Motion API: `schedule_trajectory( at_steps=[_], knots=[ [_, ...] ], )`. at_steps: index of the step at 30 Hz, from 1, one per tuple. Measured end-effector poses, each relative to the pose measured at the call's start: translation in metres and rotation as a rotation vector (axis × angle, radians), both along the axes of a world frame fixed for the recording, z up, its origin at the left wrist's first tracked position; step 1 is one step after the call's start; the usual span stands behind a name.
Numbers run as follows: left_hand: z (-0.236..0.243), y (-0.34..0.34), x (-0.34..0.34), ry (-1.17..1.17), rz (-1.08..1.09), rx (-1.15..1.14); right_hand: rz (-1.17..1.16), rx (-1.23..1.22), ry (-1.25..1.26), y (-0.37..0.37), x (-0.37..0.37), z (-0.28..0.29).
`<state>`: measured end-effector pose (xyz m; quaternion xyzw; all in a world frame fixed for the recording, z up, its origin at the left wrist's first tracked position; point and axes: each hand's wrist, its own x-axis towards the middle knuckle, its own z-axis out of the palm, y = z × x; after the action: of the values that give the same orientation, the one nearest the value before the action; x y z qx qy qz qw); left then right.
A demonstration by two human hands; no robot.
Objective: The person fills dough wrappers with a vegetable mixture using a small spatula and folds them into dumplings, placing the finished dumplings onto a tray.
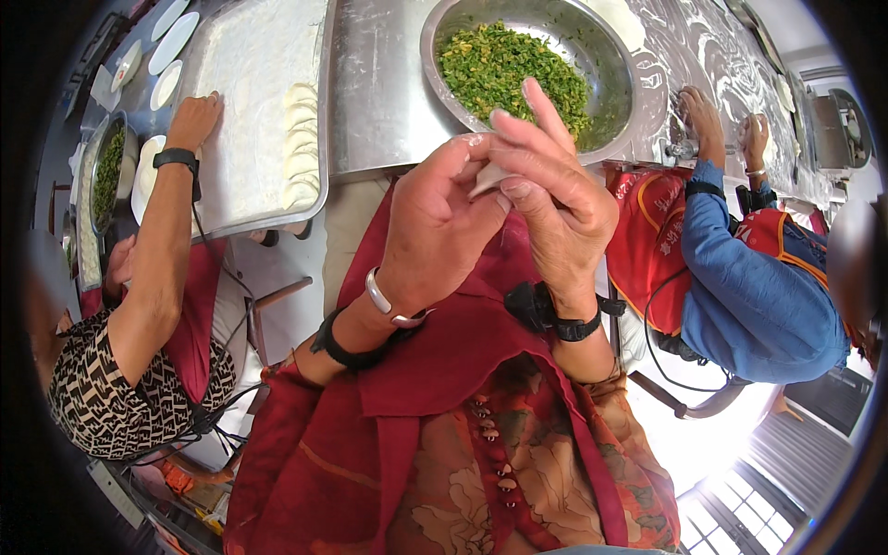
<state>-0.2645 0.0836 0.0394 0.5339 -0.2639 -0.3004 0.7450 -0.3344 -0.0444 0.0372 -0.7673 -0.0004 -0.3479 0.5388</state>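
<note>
My left hand [435,208] and my right hand [569,190] meet in front of my chest, close to the near edge of the table. Between their fingertips is a pale dough dumpling [488,178], pinched by both. Fingers cover most of it, so its fold cannot be made out. Just beyond my hands stands a steel bowl [606,69] holding chopped green filling [504,72]. To the left, a floured metal tray [254,65] carries a column of folded dumplings [301,148] along its right side.
At the left, a co-worker's hand [197,120] rests by the tray's left edge, near white plates [173,42] and another bowl of green filling [109,176]. On the right, a person in blue sleeves [768,314] works with both hands over a floury steel table [680,55].
</note>
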Motion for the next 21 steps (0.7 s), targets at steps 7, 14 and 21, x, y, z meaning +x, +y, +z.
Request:
schedule_trajectory(
  at_steps=[7,14,21],
  knots=[
    [0.013,0.005,0.004,0.378,-0.221,-0.191,-0.047,-0.079,0.005,-0.003,0.006,0.004],
    [0.018,0.005,0.001,0.458,-0.247,-0.289,-0.007,-0.127,0.034,-0.01,0.0,-0.004],
    [0.015,0.005,0.007,0.54,-0.245,-0.271,-0.054,0.055,0.024,0.003,0.006,0.003]
  ],
)
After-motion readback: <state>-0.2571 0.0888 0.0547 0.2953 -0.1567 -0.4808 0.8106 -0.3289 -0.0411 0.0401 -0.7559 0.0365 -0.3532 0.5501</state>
